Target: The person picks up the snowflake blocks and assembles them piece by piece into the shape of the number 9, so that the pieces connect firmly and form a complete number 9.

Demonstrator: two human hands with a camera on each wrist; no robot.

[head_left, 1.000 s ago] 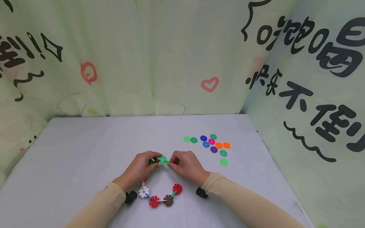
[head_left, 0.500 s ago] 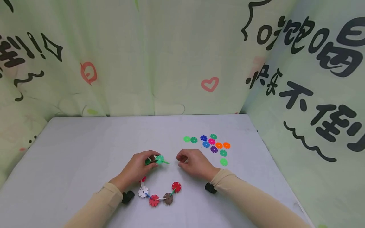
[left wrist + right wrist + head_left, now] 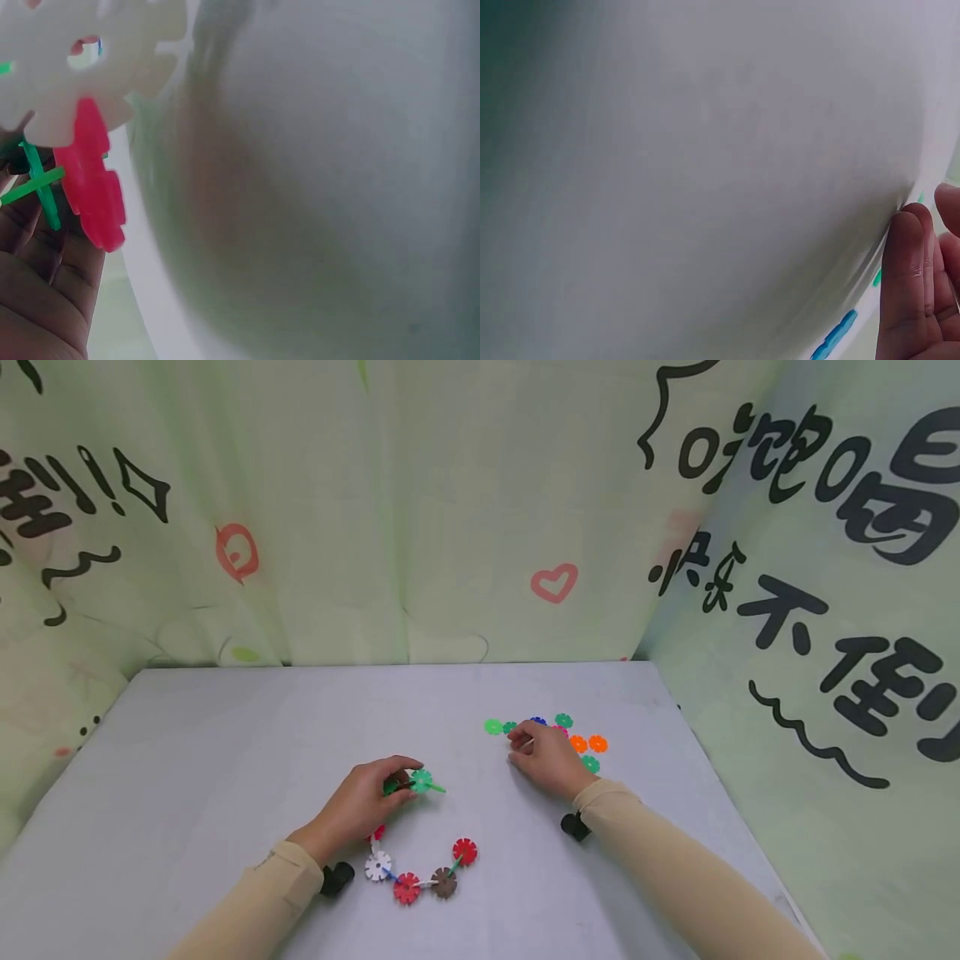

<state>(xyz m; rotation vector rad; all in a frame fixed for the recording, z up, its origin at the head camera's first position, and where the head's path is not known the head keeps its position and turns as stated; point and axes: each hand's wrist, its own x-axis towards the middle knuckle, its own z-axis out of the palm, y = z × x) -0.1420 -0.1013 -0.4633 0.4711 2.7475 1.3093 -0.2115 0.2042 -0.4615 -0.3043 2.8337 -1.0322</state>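
Observation:
My left hand point(image 3: 360, 797) pinches one end of a chain of notched plastic discs, near a green disc point(image 3: 422, 781) with a lighter green one slotted into it. From there the chain curves down through a white disc point(image 3: 378, 866), a red disc point(image 3: 407, 888) and a brown disc point(image 3: 444, 883) to a red end disc point(image 3: 465, 852). Close up in the left wrist view hang a white disc point(image 3: 139, 45) and a pinkish-red disc point(image 3: 94, 187). My right hand point(image 3: 551, 764) hovers at the loose discs, partly covering them, fingers loosely bent. Nothing shows between its fingertips.
Loose discs lie around the right hand: light green point(image 3: 492, 727), green point(image 3: 564, 720), orange point(image 3: 597, 744) and others. A blue disc point(image 3: 834, 335) shows in the right wrist view. Printed curtains point(image 3: 465, 510) border the white table point(image 3: 262, 735) behind and at the sides.
My right hand has let go of the light green disc at the chain's end and moved right and away to the loose discs. The left hand with the chain shifted slightly left, then stayed.

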